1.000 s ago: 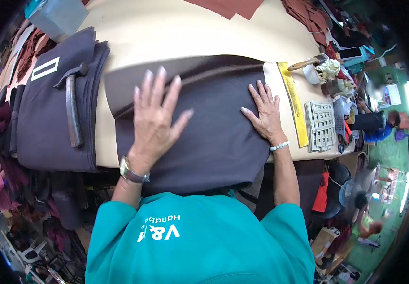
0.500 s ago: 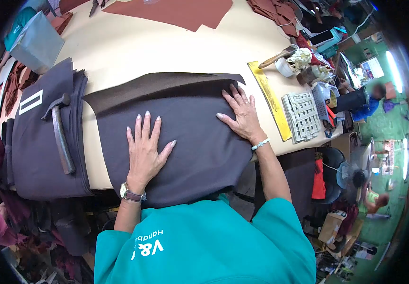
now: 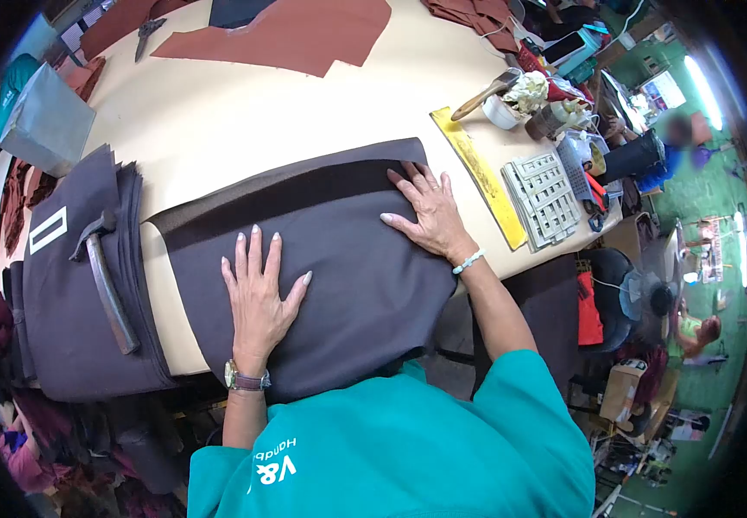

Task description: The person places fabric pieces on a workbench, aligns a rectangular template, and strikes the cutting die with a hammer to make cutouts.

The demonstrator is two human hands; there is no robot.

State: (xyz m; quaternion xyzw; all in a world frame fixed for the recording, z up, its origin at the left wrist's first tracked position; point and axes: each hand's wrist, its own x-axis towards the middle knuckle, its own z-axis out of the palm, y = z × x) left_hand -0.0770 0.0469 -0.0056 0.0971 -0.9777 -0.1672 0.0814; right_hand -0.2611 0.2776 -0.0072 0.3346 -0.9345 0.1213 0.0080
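A dark grey-brown sheet of material point(image 3: 348, 268) lies on the cream table in front of me and hangs over its near edge. Its far edge curls up along a fold, with a dark shadow inside. My left hand point(image 3: 257, 306), with a watch at the wrist, rests flat on the sheet, fingers spread. Further right, my right hand point(image 3: 432, 214) lies palm down by the sheet's far right corner. Its fingers are apart, and the fingertips touch the curled edge. Whether any fingertip is tucked under the edge I cannot make out.
Left of the sheet, a hammer point(image 3: 107, 285) and a white rectangular frame point(image 3: 49, 230) lie on stacked dark sheets point(image 3: 71, 319). A yellow ruler point(image 3: 477, 177), grey lattice tray point(image 3: 542, 205) and brush point(image 3: 484, 95) are at right. Scissors point(image 3: 146, 36) and reddish-brown material point(image 3: 278, 39) lie at the back.
The view has shifted and turned slightly. The sheet's far edge bends over more, showing a darker hollow under it. Both hands keep nearly the same places on the sheet.
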